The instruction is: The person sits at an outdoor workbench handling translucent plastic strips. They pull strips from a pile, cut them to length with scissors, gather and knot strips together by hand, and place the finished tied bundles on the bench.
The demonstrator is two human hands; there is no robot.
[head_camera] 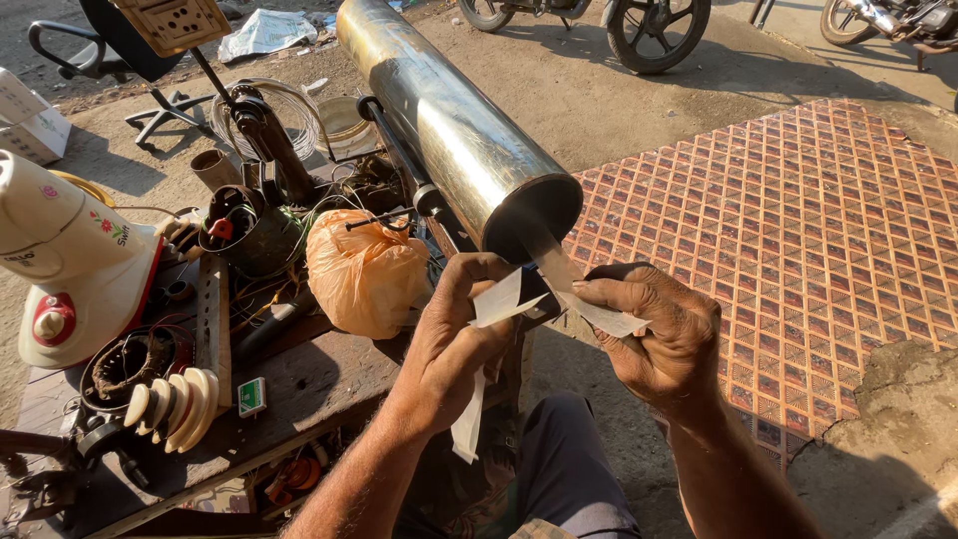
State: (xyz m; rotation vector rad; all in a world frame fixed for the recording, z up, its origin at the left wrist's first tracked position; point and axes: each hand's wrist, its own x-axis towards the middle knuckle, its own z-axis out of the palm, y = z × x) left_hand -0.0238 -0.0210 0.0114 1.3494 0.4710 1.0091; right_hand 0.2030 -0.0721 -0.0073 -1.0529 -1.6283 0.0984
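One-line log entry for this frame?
left hand: grips paper strip | right hand: pinches its other end | metal tube: above

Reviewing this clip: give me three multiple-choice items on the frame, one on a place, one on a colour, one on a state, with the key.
1. Where does the orange plastic bag lie?
A. on the cluttered workbench, left of the metal tube
B. on the patterned mat
C. inside the tube

2. What colour is the paper strip that both hands hold?
A. blue
B. white
C. black

3. How does the left hand stand?
A. flat and open on the bench
B. out of view
C. closed on the strip

Key: 1 A, the bag rests among the parts on the bench beside the tube. 2 B, the strip shows white in the sun. 3 C, thumb and fingers pinch the strip, as the right hand does too.
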